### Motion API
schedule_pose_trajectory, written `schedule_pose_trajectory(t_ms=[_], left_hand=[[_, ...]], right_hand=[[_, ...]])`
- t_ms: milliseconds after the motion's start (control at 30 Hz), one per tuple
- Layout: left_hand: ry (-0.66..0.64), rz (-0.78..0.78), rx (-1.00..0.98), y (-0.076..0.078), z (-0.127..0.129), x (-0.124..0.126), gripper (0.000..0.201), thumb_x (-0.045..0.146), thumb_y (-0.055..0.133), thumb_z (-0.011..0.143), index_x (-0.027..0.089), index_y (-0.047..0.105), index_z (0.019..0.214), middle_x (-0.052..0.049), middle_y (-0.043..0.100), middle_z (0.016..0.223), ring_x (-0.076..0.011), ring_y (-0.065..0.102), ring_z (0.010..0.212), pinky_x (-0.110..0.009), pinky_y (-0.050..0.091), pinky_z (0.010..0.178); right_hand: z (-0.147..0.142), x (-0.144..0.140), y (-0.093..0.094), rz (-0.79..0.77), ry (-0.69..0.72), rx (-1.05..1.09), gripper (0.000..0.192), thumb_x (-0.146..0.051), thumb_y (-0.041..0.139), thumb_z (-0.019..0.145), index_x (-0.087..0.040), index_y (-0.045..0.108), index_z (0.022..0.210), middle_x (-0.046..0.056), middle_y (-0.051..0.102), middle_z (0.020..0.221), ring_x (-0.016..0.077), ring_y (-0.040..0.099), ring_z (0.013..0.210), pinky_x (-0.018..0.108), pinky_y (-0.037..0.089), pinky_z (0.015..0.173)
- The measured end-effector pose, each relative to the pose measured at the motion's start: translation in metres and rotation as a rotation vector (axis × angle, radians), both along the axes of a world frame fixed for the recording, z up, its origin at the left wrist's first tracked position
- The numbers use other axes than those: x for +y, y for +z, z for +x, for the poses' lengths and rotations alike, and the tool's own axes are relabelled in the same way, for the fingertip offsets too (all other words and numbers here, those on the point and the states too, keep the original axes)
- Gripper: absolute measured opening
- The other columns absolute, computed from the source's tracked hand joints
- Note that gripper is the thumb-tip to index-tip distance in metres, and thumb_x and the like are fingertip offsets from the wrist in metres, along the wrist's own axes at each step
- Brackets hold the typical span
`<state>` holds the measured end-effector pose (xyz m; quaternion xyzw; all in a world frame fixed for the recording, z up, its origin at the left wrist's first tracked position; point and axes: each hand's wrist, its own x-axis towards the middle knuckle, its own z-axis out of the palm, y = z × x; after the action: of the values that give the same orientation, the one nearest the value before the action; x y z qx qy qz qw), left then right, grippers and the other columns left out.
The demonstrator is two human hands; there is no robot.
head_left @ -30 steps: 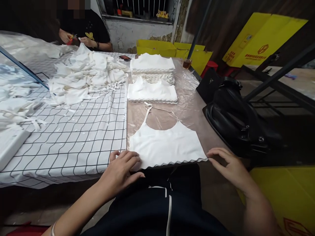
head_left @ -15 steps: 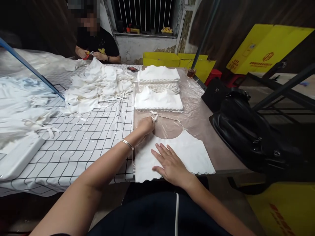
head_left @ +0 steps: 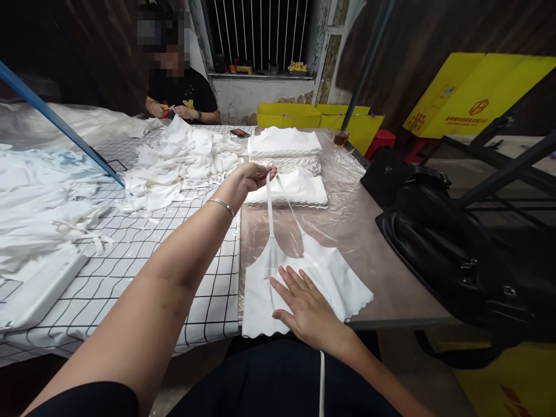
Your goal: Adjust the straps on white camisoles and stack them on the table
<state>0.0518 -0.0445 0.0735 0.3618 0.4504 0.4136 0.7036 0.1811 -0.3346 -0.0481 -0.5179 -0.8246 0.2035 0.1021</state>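
A white camisole top (head_left: 260, 289) with a scalloped hem lies on the plastic-covered table in front of me. My left hand (head_left: 256, 175) pinches the ends of its thin straps (head_left: 270, 211) and holds them up, pulled taut away from me. Flat on the body of the top, fingers spread, rests my right hand (head_left: 304, 301). Just beyond, and partly behind my left hand, sits a stack of folded white tops (head_left: 295, 188), with another folded stack (head_left: 284, 142) behind it.
Loose white garments (head_left: 182, 156) heap on the checked cloth (head_left: 208, 278) at left, near a blue pole (head_left: 65, 124). A black bag (head_left: 425, 231) sits at the right edge. Across the table a person (head_left: 182, 95) holds red-handled scissors (head_left: 165, 113). A glass (head_left: 341, 138) stands farther back.
My left hand has risen and moved away from me, drawing the straps from slack to taut. The top's neckline has stretched upward and its right side has creased. My right hand stays flat on it.
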Motion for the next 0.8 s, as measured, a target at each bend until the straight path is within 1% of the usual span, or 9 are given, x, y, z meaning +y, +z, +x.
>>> schedule_pose_trajectory(t_ms=[67,167,267,333,467,533,667,733,800], left_hand=[[-0.014,-0.007,-0.018,0.011,0.001,-0.002,0.025,-0.007,0.047,0.086,0.011,0.064,0.085,-0.006,0.067,0.068,-0.0095,0.062,0.063,-0.019,0.052,0.064],[-0.113,0.064,-0.024,0.016,0.004,-0.018,0.020,-0.008,0.053,0.082,0.010,0.062,0.079,-0.006,0.068,0.072,-0.0073,0.062,0.062,-0.016,0.047,0.056],[-0.238,0.169,-0.021,0.014,0.011,-0.041,0.020,-0.008,0.060,0.076,0.011,0.058,0.083,-0.006,0.070,0.076,-0.0085,0.064,0.061,-0.016,0.042,0.051],[-0.285,0.224,0.021,0.012,0.015,-0.055,0.028,-0.007,0.065,0.073,0.011,0.057,0.092,-0.006,0.071,0.075,-0.0112,0.066,0.061,-0.018,0.042,0.052],[-0.271,0.353,0.182,0.005,0.009,-0.070,0.042,-0.004,0.074,0.067,0.010,0.058,0.103,-0.002,0.068,0.062,-0.0116,0.062,0.053,-0.021,0.040,0.052],[-0.245,0.385,0.270,-0.001,0.003,-0.072,0.047,0.000,0.079,0.064,0.009,0.058,0.104,-0.001,0.066,0.058,-0.0114,0.060,0.050,-0.022,0.037,0.050],[-0.298,0.398,0.340,-0.012,0.000,-0.074,0.054,0.004,0.082,0.061,0.008,0.057,0.109,-0.002,0.068,0.059,-0.0139,0.063,0.054,-0.022,0.039,0.050],[-0.365,0.431,0.320,-0.013,0.005,-0.077,0.053,0.003,0.079,0.064,0.009,0.057,0.111,0.000,0.067,0.059,-0.0134,0.063,0.054,-0.022,0.040,0.051],[-0.403,0.470,0.327,-0.012,0.010,-0.080,0.051,0.002,0.076,0.066,0.010,0.058,0.113,0.002,0.065,0.057,-0.0119,0.061,0.052,-0.022,0.041,0.051]], right_hand=[[0.008,0.006,0.008,-0.102,-0.016,0.101,0.064,-0.050,0.058,0.089,-0.023,0.045,0.145,0.011,0.027,0.158,0.0331,0.023,0.146,0.055,0.027,0.116],[0.026,0.040,0.029,-0.265,-0.134,0.433,0.054,-0.052,0.065,0.082,-0.023,0.060,0.128,0.012,0.059,0.133,0.0294,0.059,0.117,0.045,0.052,0.093],[0.041,0.099,0.058,-0.038,-0.532,0.838,0.044,-0.045,0.064,0.082,-0.019,0.059,0.117,0.010,0.066,0.109,0.0162,0.063,0.080,0.031,0.053,0.072],[0.046,0.136,0.077,0.028,-0.623,0.964,0.052,-0.037,0.073,0.075,-0.021,0.054,0.121,0.007,0.065,0.111,0.0120,0.060,0.075,0.024,0.048,0.063],[0.064,0.171,0.100,-0.350,-0.438,0.920,0.034,-0.036,0.079,0.067,-0.015,0.063,0.090,-0.001,0.058,0.064,0.0056,0.041,0.048,0.019,0.026,0.043],[0.079,0.172,0.104,-0.376,-0.417,0.963,0.031,-0.038,0.080,0.065,-0.015,0.060,0.074,-0.006,0.045,0.051,0.0039,0.033,0.044,0.018,0.023,0.042],[0.094,0.165,0.102,-0.226,-0.493,1.113,0.035,-0.037,0.081,0.065,-0.019,0.055,0.080,-0.003,0.059,0.068,0.0045,0.043,0.049,0.017,0.025,0.042],[0.087,0.161,0.096,-0.320,-0.407,1.042,0.040,-0.034,0.083,0.063,-0.021,0.056,0.089,-0.001,0.065,0.080,0.0058,0.049,0.053,0.016,0.028,0.043],[0.080,0.158,0.089,-0.469,-0.277,0.940,0.042,-0.034,0.084,0.062,-0.020,0.059,0.092,-0.002,0.063,0.073,0.0061,0.049,0.052,0.017,0.029,0.044]])
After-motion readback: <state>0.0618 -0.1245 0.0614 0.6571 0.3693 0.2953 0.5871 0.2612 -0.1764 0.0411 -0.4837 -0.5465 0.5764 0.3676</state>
